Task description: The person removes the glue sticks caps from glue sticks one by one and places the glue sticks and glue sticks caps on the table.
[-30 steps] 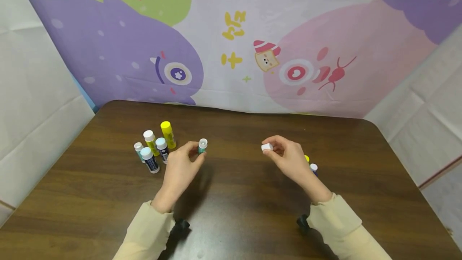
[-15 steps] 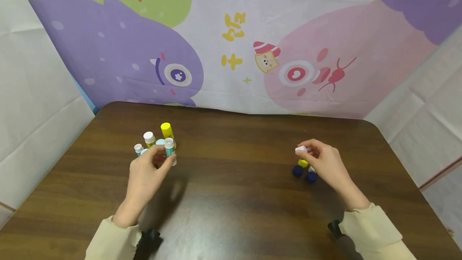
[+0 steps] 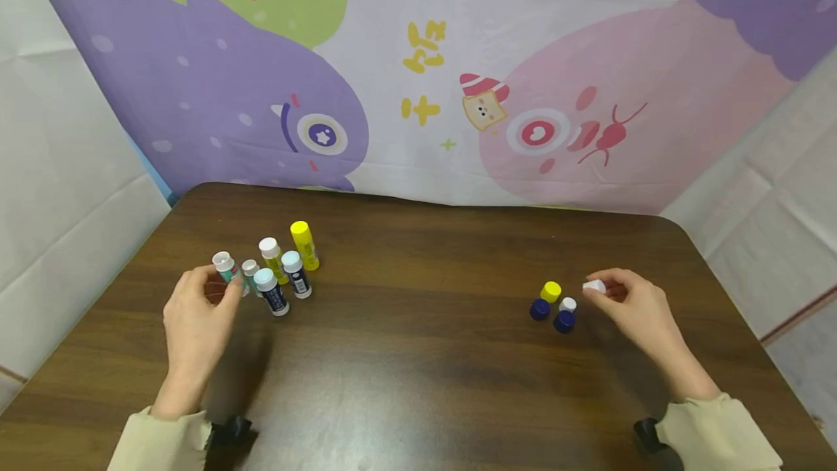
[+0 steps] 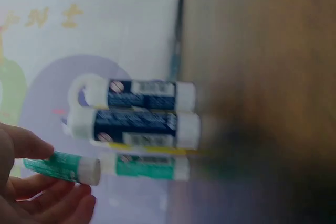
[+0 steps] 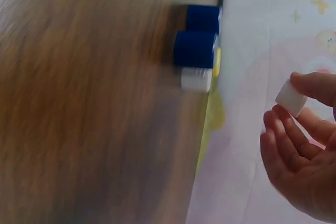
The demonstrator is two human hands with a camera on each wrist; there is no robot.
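My left hand [image 3: 197, 318] pinches a green glue stick [image 4: 60, 167] without its cap, between thumb and fingers, at the left of a group of standing glue sticks. Nearest to it stands another green glue stick [image 4: 144, 166]. Two dark blue glue sticks [image 3: 272, 292], a yellow-labelled one with a white top [image 3: 269, 248] and an all-yellow one [image 3: 304, 244] complete the group. My right hand [image 3: 637, 311] pinches a small white cap [image 5: 291, 98] above the table, right of several caps. Those are a yellow cap [image 3: 551, 291], a white cap [image 3: 568, 304] and two dark blue caps [image 5: 195, 49].
The brown wooden table [image 3: 405, 355] ends at the back against a cartoon-printed cloth [image 3: 418, 158]. White cloth walls [image 3: 771, 187] close in the left and right sides. The two groups stand far apart on the table.
My hands have moved apart. The left carried the green glue stick leftward past the group of sticks; the right carried the white cap rightward past the other caps, which now show fully.
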